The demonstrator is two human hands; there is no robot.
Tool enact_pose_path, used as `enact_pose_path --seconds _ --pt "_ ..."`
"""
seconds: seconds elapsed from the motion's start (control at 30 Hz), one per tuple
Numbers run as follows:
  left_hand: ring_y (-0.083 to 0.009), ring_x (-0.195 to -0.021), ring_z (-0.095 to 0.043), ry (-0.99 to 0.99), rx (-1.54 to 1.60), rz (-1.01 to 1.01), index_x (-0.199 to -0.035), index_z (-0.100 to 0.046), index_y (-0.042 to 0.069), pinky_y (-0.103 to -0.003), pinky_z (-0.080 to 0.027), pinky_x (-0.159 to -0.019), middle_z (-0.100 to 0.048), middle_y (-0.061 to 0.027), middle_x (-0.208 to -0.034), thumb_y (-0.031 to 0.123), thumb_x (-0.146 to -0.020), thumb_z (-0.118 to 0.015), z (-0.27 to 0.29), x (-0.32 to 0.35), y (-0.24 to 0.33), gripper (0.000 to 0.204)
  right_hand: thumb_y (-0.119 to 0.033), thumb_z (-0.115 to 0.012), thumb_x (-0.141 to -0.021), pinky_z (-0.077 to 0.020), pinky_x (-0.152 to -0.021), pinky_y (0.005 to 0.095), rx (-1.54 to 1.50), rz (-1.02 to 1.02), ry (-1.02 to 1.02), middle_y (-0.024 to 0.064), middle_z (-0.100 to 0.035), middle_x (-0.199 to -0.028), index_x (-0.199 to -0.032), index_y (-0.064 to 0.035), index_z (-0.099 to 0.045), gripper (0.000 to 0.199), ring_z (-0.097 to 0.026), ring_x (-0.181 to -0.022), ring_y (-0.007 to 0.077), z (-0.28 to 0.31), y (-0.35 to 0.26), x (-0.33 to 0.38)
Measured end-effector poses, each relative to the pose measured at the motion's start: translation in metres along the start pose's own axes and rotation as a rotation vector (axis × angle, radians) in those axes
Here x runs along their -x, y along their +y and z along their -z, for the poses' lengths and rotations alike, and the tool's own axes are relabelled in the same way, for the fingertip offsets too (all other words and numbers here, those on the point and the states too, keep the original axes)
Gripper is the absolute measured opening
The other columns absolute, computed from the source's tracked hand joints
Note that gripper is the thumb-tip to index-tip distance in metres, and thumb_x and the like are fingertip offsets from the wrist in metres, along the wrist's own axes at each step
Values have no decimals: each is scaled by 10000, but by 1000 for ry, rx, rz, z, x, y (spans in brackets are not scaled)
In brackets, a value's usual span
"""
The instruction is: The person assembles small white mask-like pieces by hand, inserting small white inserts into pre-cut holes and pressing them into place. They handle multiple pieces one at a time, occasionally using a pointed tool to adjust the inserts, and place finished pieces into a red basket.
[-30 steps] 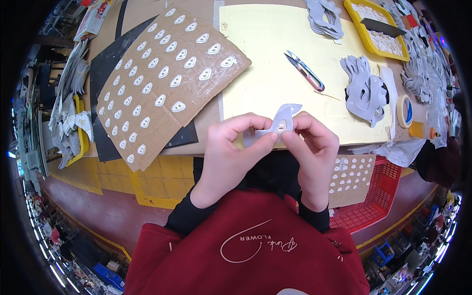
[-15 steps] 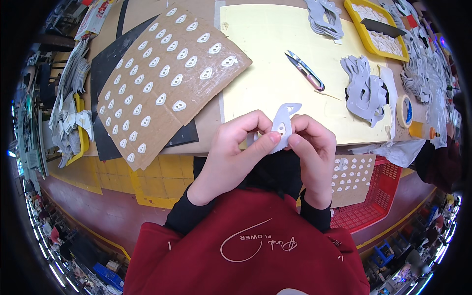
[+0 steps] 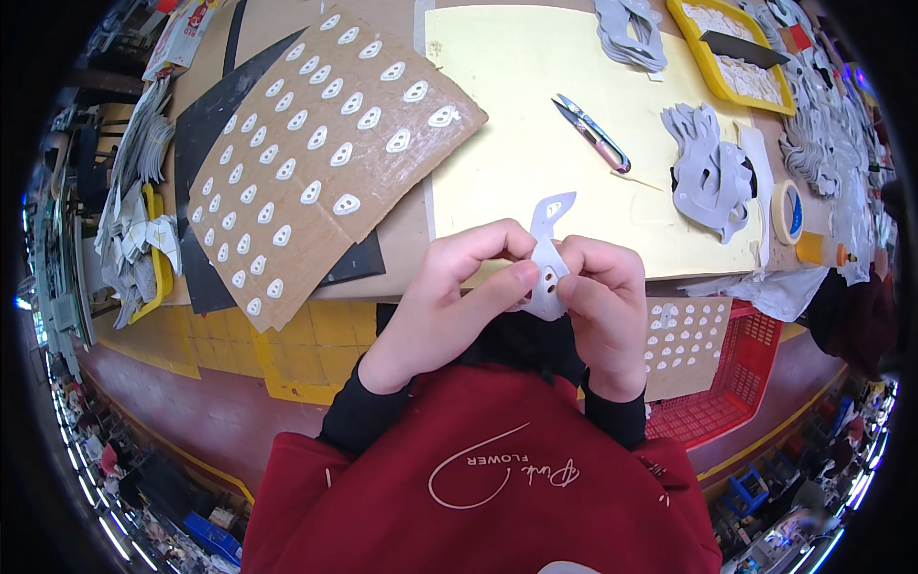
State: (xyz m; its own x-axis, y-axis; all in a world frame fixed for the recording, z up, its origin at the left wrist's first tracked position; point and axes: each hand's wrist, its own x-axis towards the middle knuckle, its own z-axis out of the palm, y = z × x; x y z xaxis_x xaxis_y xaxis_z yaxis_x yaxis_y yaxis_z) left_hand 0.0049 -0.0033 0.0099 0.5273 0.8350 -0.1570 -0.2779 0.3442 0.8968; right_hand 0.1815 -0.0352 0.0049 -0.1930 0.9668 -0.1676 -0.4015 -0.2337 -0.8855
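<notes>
A brown worktable (image 3: 402,239) carries a smooth yellow mat (image 3: 507,105); at ten o'clock lies a rough cardboard sheet (image 3: 316,163) dotted with white oval patches. Both hands, left (image 3: 449,297) and right (image 3: 602,297), pinch a curved grey cutout (image 3: 548,258) between them.

Two hands are at work here, the left hand (image 3: 449,297) and the right hand (image 3: 602,306), with one pale grey cut piece (image 3: 548,258) between them. One brown cardboard sheet (image 3: 316,153) lies on the bench, carrying some forty small white oval pieces, too many to count exactly. There is one pair of snips (image 3: 591,132), one roll of tape (image 3: 787,211), one yellow tray (image 3: 732,48) and one red basket (image 3: 741,383). Two heaps of grey cut shapes (image 3: 708,172) sit on the one yellow mat (image 3: 516,105).
</notes>
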Motion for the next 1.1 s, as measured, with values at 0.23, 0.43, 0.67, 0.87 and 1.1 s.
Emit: enact_pose_path --seconds 0.23,0.43,0.67,0.87,1.1 --pt "-30 -732 -513 -59 -188 -61 -948 -605 21 -206 -419 -657 -588 22 -796 84 -926 -615 14 -4 0 67 -14 -562 -914 -347 -587 205 11 -46 -27 -32 -555 -720 -784 -4 -595 134 -453 -658 25 -3 -4 1" --pt "-39 -747 -538 30 -11 50 -958 -603 12 -208 -448 -666 -601 7 -832 86 -943 -633 11 1 1 82 -59 -593 -988 -427 -641 206 65 57 63 1 -616 -796 -893 22 -640 134 -532 -713 45 -7 0 -2" --pt "-82 -843 -631 230 -97 -55 -1056 -674 -30 -231 -522 -738 -691 -45 -927 84 -917 -718 -4 2 1 185 -16 -641 -961 -484 -718 209 41 153 190 33 -665 -855 -982 49 -675 77 -598 -779 68 -13 -1 -2" --pt "-73 -818 -626 263 -202 3 -983 -742 -38 -226 -510 -756 -723 -46 -866 74 -876 -753 5 2 8 155 -17 -674 -937 -492 -713 209 121 26 162 39 -678 -839 -998 62 -707 105 -603 -761 66 -5 -8 -4" --pt "-56 -778 -599 233 -240 59 -944 -757 -44 -212 -488 -735 -722 -33 -823 63 -852 -766 4 1 13 141 11 -679 -918 -432 -622 167 182 -33 125 5 -662 -785 -925 54 -715 56 -567 -701 23 1 -16 -5"
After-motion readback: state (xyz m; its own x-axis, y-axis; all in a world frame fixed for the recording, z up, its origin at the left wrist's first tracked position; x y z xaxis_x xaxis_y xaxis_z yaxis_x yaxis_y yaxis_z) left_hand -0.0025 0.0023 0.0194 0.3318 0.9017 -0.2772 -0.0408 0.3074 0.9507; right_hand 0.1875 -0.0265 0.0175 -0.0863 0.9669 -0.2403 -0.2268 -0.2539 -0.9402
